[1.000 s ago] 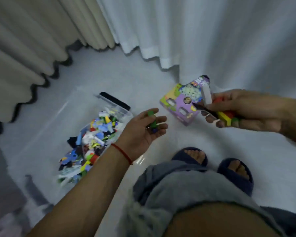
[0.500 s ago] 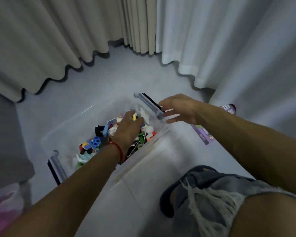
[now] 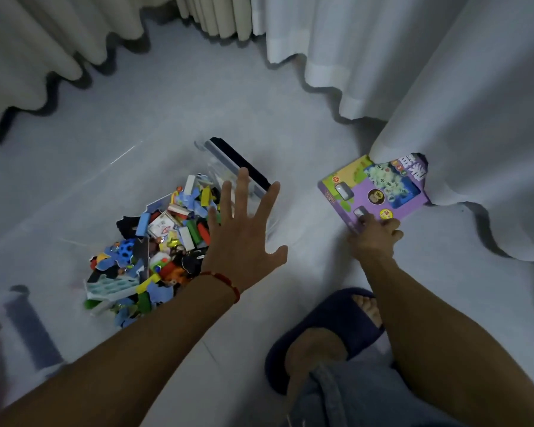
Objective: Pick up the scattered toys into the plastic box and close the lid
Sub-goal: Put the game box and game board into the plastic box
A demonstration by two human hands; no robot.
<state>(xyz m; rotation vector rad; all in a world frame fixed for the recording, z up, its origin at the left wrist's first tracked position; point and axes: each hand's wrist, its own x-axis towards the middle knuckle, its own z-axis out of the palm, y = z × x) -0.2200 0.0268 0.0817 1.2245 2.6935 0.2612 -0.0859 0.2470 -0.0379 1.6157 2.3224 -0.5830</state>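
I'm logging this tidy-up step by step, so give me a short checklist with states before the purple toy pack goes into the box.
1. Right hand has hold of the purple toy pack: ok, fingers on its near edge.
2. Pack free to lift: not ok, the white curtain drapes over its far corner.
3. Plastic box open: ok, no lid on it.
4. Left hand free: ok, fingers spread, holding nothing.
5. Room in the box: cannot tell, toys fill much of it.
6. Lid within reach: cannot tell, not identifiable.

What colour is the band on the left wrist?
Red band, clearest in the head view.
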